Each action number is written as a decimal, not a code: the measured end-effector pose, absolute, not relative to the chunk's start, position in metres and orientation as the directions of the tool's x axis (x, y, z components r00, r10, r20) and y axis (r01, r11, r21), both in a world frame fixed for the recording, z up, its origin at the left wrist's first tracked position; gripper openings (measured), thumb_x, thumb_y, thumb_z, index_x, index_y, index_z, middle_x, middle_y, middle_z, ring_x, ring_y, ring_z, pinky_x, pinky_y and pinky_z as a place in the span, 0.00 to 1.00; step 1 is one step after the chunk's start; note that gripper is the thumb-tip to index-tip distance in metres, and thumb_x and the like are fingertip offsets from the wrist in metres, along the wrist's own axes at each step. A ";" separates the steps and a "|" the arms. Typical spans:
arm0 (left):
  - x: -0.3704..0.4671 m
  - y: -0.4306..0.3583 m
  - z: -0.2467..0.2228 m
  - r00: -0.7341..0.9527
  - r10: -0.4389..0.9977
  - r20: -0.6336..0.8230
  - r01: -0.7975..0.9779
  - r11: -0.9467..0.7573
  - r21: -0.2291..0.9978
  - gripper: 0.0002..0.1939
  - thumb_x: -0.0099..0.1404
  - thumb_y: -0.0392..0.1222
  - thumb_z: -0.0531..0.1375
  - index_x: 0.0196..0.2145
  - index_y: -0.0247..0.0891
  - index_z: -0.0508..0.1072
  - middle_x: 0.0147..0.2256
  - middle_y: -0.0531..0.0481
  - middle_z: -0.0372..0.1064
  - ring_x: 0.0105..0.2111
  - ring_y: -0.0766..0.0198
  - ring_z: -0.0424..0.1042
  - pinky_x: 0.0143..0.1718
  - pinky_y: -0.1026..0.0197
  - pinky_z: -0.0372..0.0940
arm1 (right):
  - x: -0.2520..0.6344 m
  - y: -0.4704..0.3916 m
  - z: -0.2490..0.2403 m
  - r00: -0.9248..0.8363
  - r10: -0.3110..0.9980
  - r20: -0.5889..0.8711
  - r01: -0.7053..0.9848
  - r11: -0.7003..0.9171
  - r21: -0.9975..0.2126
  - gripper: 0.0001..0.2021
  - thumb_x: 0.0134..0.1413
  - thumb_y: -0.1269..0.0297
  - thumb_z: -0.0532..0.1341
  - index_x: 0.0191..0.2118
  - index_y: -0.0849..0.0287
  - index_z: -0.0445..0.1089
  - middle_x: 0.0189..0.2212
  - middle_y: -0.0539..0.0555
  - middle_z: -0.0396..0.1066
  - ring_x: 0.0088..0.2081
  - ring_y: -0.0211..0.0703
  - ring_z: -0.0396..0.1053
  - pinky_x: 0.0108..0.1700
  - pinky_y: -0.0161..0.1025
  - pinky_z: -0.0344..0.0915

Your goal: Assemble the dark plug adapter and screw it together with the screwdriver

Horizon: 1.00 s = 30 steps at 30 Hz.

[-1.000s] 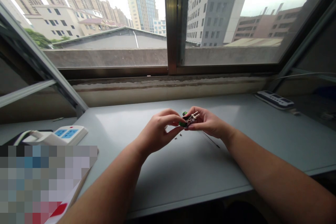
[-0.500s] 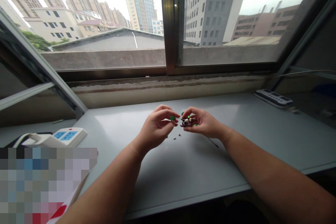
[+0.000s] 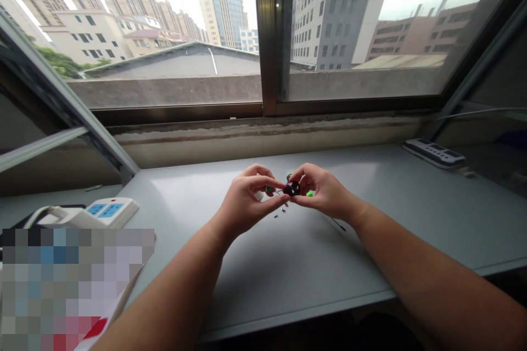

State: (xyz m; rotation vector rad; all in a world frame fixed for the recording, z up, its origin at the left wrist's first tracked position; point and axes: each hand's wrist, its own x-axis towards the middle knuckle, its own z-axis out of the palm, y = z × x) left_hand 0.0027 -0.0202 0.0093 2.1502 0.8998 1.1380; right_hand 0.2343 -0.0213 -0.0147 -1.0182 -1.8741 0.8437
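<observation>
My right hand (image 3: 319, 189) pinches a small black part with round openings (image 3: 293, 188) between thumb and fingers. The thumb and index finger of my left hand (image 3: 242, 197) close on the part's left side. Tucked in my left fingers is a thin-shafted tool with a green handle (image 3: 269, 188), which looks like a small screwdriver. Bright green pieces (image 3: 310, 193) show beside my right fingers; whether they belong to the held part I cannot tell. Below the hands, small screws (image 3: 275, 215) lie on the grey table (image 3: 288, 274).
A thin dark rod (image 3: 338, 225) lies under my right wrist. On the left stands a white power strip (image 3: 117, 211) with a plug and cable. Another power strip (image 3: 434, 153) lies at the back right. A window (image 3: 177, 93) rises behind the table.
The part has turned in my right hand, so its dark round side now shows. My left thumb and index finger have moved right and now touch it.
</observation>
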 end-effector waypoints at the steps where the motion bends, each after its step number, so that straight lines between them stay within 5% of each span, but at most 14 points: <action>1: 0.002 -0.019 0.008 0.407 0.765 0.500 0.315 -0.631 0.709 0.11 0.60 0.46 0.72 0.39 0.41 0.85 0.39 0.46 0.71 0.34 0.63 0.73 0.37 0.58 0.74 | 0.235 -0.021 -0.014 -0.328 0.876 0.352 0.336 0.457 -0.824 0.16 0.49 0.65 0.72 0.43 0.56 0.70 0.37 0.52 0.74 0.35 0.41 0.73 0.39 0.41 0.73; 9: -0.001 -0.013 0.007 0.348 0.779 0.522 0.391 -0.627 0.674 0.09 0.65 0.48 0.68 0.34 0.39 0.82 0.37 0.47 0.72 0.32 0.64 0.72 0.36 0.59 0.72 | 0.235 -0.023 -0.014 -0.299 0.874 0.382 0.283 0.463 -0.840 0.18 0.50 0.58 0.74 0.44 0.57 0.72 0.39 0.55 0.77 0.38 0.45 0.76 0.44 0.46 0.75; 16: -0.006 -0.014 0.012 0.367 0.747 0.554 0.573 -0.651 0.498 0.08 0.66 0.44 0.66 0.33 0.39 0.81 0.38 0.48 0.72 0.32 0.65 0.70 0.37 0.60 0.68 | 0.237 -0.027 -0.006 -0.363 0.889 0.280 0.008 0.303 -0.953 0.21 0.52 0.56 0.74 0.49 0.58 0.71 0.36 0.55 0.79 0.37 0.44 0.77 0.41 0.43 0.75; 30: -0.007 -0.002 -0.003 0.422 0.831 0.362 0.675 -0.555 0.486 0.10 0.61 0.35 0.61 0.37 0.39 0.83 0.42 0.46 0.74 0.31 0.64 0.73 0.41 0.57 0.72 | 0.253 -0.012 -0.007 -0.231 0.938 0.258 0.631 0.346 -0.694 0.17 0.52 0.60 0.69 0.48 0.55 0.77 0.41 0.53 0.79 0.39 0.44 0.71 0.42 0.40 0.67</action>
